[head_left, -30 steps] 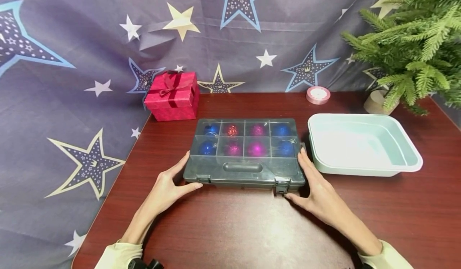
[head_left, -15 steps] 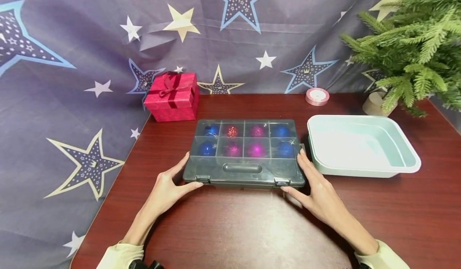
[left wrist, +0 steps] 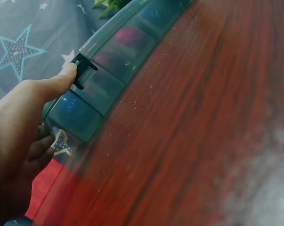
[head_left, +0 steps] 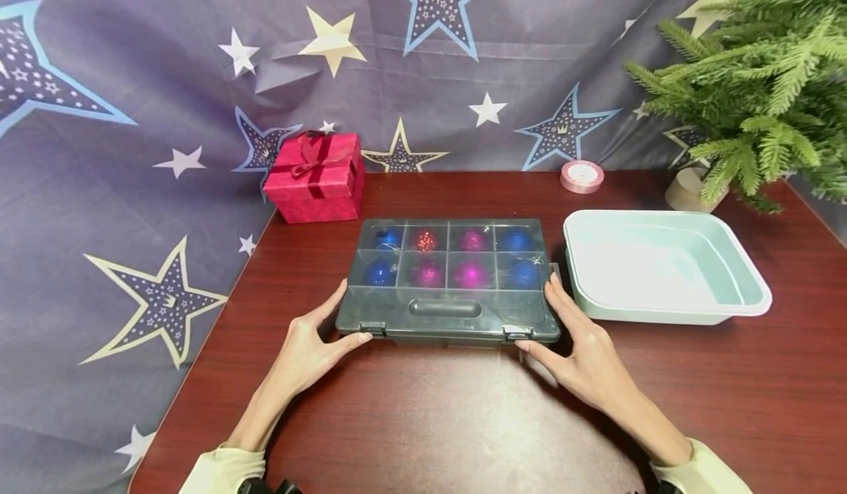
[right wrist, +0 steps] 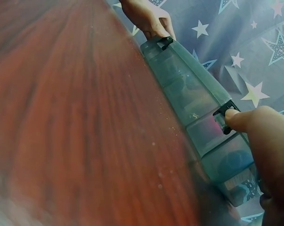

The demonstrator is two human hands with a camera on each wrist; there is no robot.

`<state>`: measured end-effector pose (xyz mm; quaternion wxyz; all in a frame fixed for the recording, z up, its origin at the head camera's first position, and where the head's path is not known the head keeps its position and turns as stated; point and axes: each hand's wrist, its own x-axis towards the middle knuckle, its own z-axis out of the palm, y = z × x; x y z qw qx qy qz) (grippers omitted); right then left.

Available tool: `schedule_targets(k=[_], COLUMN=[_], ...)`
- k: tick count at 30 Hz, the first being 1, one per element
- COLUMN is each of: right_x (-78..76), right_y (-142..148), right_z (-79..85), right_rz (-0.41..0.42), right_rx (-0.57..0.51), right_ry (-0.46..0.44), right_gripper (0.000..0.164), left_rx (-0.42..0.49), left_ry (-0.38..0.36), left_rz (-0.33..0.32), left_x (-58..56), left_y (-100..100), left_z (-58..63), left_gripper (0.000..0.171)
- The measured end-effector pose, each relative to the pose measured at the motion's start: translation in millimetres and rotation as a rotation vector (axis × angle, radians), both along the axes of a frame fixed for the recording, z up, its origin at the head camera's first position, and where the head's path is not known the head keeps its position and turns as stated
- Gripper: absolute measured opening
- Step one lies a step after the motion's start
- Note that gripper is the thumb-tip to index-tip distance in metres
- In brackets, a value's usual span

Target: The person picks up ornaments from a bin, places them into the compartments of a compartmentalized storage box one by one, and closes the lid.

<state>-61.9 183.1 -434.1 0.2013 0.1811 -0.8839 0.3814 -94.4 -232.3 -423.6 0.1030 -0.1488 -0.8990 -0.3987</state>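
A dark translucent plastic organizer box [head_left: 446, 309] lies on the table with its lid down. Through the lid show shiny balls in separate compartments: blue balls [head_left: 380, 273] at the sides, a red glitter ball [head_left: 426, 240] and magenta balls [head_left: 472, 274] between. My left hand [head_left: 306, 351] grips the front left corner, thumb at the left latch [left wrist: 81, 70], fingers along the side. My right hand [head_left: 591, 362] holds the front right corner, its thumb on the right latch [right wrist: 223, 117], which lies up against the lid edge. The far fingertips are partly hidden by the box.
Right of the box stands a pale mint tray [head_left: 668, 316], near my right hand. Behind are a red gift box [head_left: 317, 200], a pink ribbon roll [head_left: 582, 176] and a small artificial fir tree [head_left: 761, 112] on a wooden base. A starry cloth [head_left: 430, 97] hangs behind the table.
The right latch, hanging down a second ago, is now flat against the box front. My right thumb has come up and slightly left onto it; my left hand has stayed in place.
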Motion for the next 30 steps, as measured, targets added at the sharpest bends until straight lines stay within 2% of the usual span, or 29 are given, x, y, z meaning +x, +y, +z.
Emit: schedule_targets(k=[5, 14, 30], right_x=[-1.6, -3.5, -0.8], right_y=[-0.5, -0.5, -1.5], right_z=[-1.7, -2.5, 1.0], right_rz=[0.020, 0.034, -0.012], right_rx=[-0.037, -0.065, -0.075], right_ry=[0.033, 0.098, 0.032], right_gripper=[0.093, 0.091, 0.086], left_rx=[-0.002, 0.078, 0.088], left_ry=[0.020, -0.004, -0.055], left_rz=[0.000, -0.004, 0.008], left_x=[0.7, 0.0, 0.6], left_y=[0.9, 3.4, 3.8], left_z=[0.2, 0.3, 2.5], left_gripper=[0.090, 0.084, 0.085])
